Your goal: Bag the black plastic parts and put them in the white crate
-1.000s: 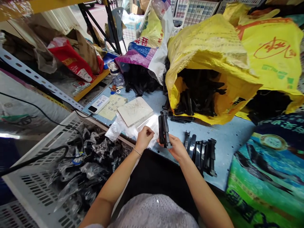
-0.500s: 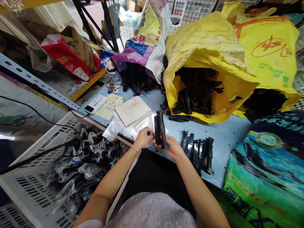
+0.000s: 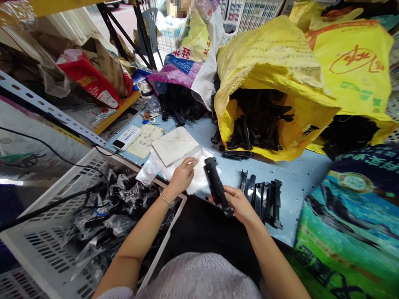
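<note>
My right hand (image 3: 235,201) grips a black plastic part (image 3: 215,180) above the table's front edge. My left hand (image 3: 183,176) is just left of it, its fingers pressed together over clear plastic bags (image 3: 198,176); whatever they hold is too small to tell. Behind that hand lies a pale square board (image 3: 175,145) with thin scraps on top. Several black parts (image 3: 263,199) lie side by side on the blue table (image 3: 288,207), right of my right hand.
Yellow sacks (image 3: 268,50) of black parts stand at the back, beside a purple and white sack (image 3: 177,72). A white crate (image 3: 37,245) of bagged parts is at left. Phone (image 3: 127,138), paper (image 3: 145,140) and bottle (image 3: 149,97) lie back left. A green-blue sack (image 3: 346,232) stands right.
My left hand has moved left and up, away from the black part. My right hand has shifted right and slightly down with the part, which now shows a different side.
</note>
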Motion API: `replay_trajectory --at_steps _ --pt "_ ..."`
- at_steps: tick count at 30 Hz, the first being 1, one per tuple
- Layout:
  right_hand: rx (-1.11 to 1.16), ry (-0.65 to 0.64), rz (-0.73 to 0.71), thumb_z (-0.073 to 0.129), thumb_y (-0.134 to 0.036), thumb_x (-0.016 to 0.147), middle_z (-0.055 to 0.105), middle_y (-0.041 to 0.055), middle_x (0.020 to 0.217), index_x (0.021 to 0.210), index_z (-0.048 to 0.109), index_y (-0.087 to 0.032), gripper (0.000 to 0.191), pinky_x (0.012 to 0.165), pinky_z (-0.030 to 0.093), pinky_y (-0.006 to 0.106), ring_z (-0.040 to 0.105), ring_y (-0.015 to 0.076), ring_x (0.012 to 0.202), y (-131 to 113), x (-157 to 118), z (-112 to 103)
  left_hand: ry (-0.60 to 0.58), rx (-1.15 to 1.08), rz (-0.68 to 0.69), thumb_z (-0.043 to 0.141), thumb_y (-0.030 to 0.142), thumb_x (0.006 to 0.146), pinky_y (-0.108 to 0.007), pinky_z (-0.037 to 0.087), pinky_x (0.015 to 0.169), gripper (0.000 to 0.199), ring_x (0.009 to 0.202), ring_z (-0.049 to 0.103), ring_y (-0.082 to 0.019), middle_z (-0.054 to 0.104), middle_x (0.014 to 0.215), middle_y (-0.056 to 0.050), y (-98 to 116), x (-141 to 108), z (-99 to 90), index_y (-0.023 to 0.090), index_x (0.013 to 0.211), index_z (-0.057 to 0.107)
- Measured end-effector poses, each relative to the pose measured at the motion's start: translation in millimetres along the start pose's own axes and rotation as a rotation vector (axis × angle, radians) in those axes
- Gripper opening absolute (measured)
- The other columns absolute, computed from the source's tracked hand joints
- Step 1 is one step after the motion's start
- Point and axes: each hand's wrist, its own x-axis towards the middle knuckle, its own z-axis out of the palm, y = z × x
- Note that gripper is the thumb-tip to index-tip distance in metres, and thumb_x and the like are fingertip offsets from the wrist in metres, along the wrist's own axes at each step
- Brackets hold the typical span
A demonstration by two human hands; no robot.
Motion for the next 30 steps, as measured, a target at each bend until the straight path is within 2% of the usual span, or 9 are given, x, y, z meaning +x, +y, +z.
replay_trajectory --at_steps 5,9,11,13,17,19,22,26,30 --pt "0.209 -0.145 0.304 0.078 -0.042 0.074 0.074 0.0123 0.078 0.087 0.073 -0.009 0.036 0.050 0.053 0.020 0.071 0.0175 0.064 11.3 2.5 3.8 -0.166 -0.115 -0.036 0.046 0.002 0.083 -0.034 0.053 0.097 0.073 0.130 0.051 -0.024 0.031 0.154 -0.015 28.3 -13.6 -13.3 0.023 0.151 0.028" --pt "0.109 -0.026 0.142 0.074 -0.042 0.075 0.072 0.0085 0.072 0.080 0.072 -0.012 0.030 0.050 0.051 0.022 0.067 0.0170 0.061 20.3 24.6 18.0 -0.346 -0.145 0.136 0.038 0.000 0.086 -0.040 0.041 0.113 0.079 0.147 0.026 -0.025 0.015 0.162 -0.013 56.2 -37.0 -12.0 0.024 0.156 0.009" --pt "-0.078 0.109 -0.055 0.072 -0.036 0.077 0.070 0.0046 0.069 0.075 0.072 -0.015 0.021 0.058 0.053 0.026 0.065 0.0175 0.063 22.8 24.8 29.2 -0.427 -0.189 0.187 0.041 0.002 0.087 -0.042 0.037 0.116 0.077 0.147 0.027 -0.023 0.024 0.159 -0.013 68.7 -48.4 -10.7 0.024 0.155 0.013" --pt "-0.292 0.108 -0.216 0.067 -0.027 0.079 0.072 0.0026 0.075 0.081 0.074 -0.018 0.011 0.070 0.054 0.030 0.065 0.0195 0.073 20.6 13.7 36.4 -0.449 -0.231 0.157 0.050 0.010 0.089 -0.041 0.041 0.113 0.065 0.139 0.041 -0.023 0.042 0.148 -0.013 81.2 -59.1 -20.1 0.025 0.150 0.031" --pt "-0.700 -0.334 -0.297 0.051 -0.018 0.089 0.072 0.0029 0.113 0.123 0.066 -0.028 0.039 0.093 0.052 0.040 0.066 0.0240 0.102 -6.2 -23.5 11.8 -0.621 -0.289 -0.010 0.058 0.029 0.091 -0.033 0.049 0.099 0.036 0.112 0.060 -0.020 0.064 0.118 -0.007 94.1 -85.2 -78.0 0.031 0.126 0.059" --pt "-1.004 -0.173 -0.404 0.041 -0.012 0.091 0.063 0.0029 0.132 0.135 0.057 -0.032 0.051 0.106 0.044 0.045 0.059 0.0245 0.120 -26.1 -33.5 -22.4 -0.774 -0.268 -0.103 0.058 0.030 0.090 -0.030 0.049 0.094 0.031 0.107 0.062 -0.020 0.066 0.114 -0.005 76.5 -100.0 -109.7 0.033 0.120 0.062" --pt "-1.538 0.174 -0.436 0.036 0.003 0.080 0.040 0.0047 0.154 0.139 0.052 -0.030 0.070 0.114 0.029 0.056 0.029 0.0297 0.145 -48.9 -24.6 -77.1 -0.813 -0.066 -0.342 0.060 0.024 0.084 -0.031 0.046 0.096 0.026 0.106 0.063 -0.022 0.069 0.111 -0.004 7.1 -114.9 -136.4 0.029 0.108 0.068" --pt "-1.910 0.002 -0.288 0.041 0.009 0.070 0.033 0.0056 0.158 0.126 0.063 -0.030 0.072 0.110 0.033 0.060 0.020 0.0332 0.148 -60.5 8.2 -108.7 -0.576 0.405 -0.838 0.060 0.008 0.065 -0.041 0.043 0.097 0.028 0.109 0.062 -0.034 0.070 0.106 -0.017 -108.0 -110.5 -150.4 0.011 0.090 0.069" --pt "-1.928 -0.179 -0.363 0.057 -0.002 0.069 0.037 0.0104 0.155 0.109 0.069 -0.023 0.047 0.114 0.025 0.057 0.023 0.0344 0.147 -75.0 20.1 -103.2 -0.406 0.475 -0.940 0.058 0.010 0.062 -0.048 0.043 0.095 0.023 0.112 0.059 -0.042 0.070 0.099 -0.022 -154.9 -94.6 -162.5 0.008 0.083 0.065"
